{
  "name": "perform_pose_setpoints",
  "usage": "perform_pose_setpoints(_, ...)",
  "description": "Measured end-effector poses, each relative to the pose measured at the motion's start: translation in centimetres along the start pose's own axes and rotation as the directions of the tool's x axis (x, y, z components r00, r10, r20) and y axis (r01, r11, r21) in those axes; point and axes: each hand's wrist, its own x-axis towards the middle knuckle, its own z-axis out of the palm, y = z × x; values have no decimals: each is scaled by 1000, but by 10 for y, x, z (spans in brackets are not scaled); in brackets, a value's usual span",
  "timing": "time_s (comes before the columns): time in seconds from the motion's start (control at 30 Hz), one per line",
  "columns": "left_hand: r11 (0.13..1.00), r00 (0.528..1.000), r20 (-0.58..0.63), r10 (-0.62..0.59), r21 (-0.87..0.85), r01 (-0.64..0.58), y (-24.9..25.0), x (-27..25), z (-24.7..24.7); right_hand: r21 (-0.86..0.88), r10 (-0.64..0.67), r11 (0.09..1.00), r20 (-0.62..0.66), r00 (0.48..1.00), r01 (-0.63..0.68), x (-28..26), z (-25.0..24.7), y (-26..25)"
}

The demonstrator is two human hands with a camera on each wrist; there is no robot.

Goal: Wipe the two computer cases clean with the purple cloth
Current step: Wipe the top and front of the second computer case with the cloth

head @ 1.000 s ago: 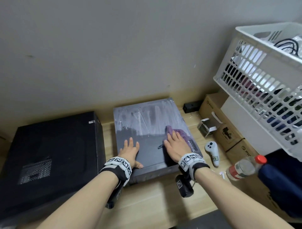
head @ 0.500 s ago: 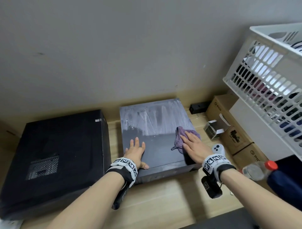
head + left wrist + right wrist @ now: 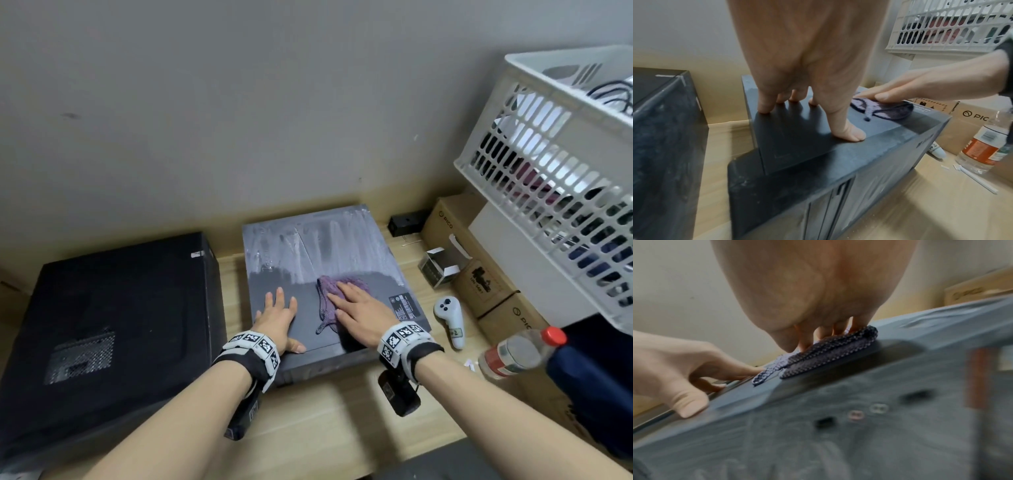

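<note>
A grey computer case point(image 3: 315, 260) lies flat on the wooden floor; its far half is pale with dust streaks, its near half dark. My right hand point(image 3: 359, 308) presses the purple cloth point(image 3: 329, 298) flat on the case top with straight fingers, near the middle. The cloth point(image 3: 828, 350) is folded under the fingertips in the right wrist view. My left hand point(image 3: 277, 315) rests flat on the near left part of the same case point(image 3: 818, 146), fingers spread. A larger black computer case point(image 3: 102, 325) lies to the left, untouched.
A white plastic basket point(image 3: 555, 171) juts in at the right above cardboard boxes point(image 3: 479, 274). A white controller point(image 3: 450, 317), a small open box point(image 3: 438, 267) and a red-capped bottle point(image 3: 520, 349) lie right of the grey case. The wall is close behind.
My right hand slid the cloth rightward toward the case's right edge, then back left to the middle. The left hand stayed in place on the case.
</note>
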Motion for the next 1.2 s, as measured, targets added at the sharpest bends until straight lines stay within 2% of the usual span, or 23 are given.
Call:
perform_pose_setpoints(0.13, 997, 998, 55, -41, 73, 37, 12, -1, -9, 16, 156, 988, -37, 987, -155, -46, -5, 56)
perform_pose_setpoints(0.2, 985, 999, 12, -40, 171, 38, 25, -1, -21, 10, 189, 982, -34, 981, -189, -56, -4, 68)
perform_pose_setpoints(0.3, 966, 985, -106, 136, 236, -108, 49, 11, -36, 43, 213, 976, -16, 977, -212, -54, -7, 67)
perform_pose_setpoints(0.37, 948, 962, -68, 265, 202, -247, 66, 24, -37, 65, 223, 973, -9, 975, -222, -52, -12, 63)
perform_pose_setpoints(0.43, 933, 952, 30, 306, 188, -306, 79, 34, -33, 68, 217, 974, 5, 976, -217, -50, -14, 64)
perform_pose_setpoints(0.63, 950, 953, 153, 260, 136, -281, 82, 45, -20, 103, 160, 981, 41, 986, -163, -34, -18, 79)
perform_pose_setpoints(0.93, 958, 958, 166, 233, 133, -256, 90, 52, -21, 53, 103, 993, 66, 992, -107, 49, -31, 118)
perform_pose_setpoints(1.2, 951, 949, 191, 251, 134, -278, 88, 51, -22, 114, 141, 984, 9, 990, -141, 40, -29, 110)
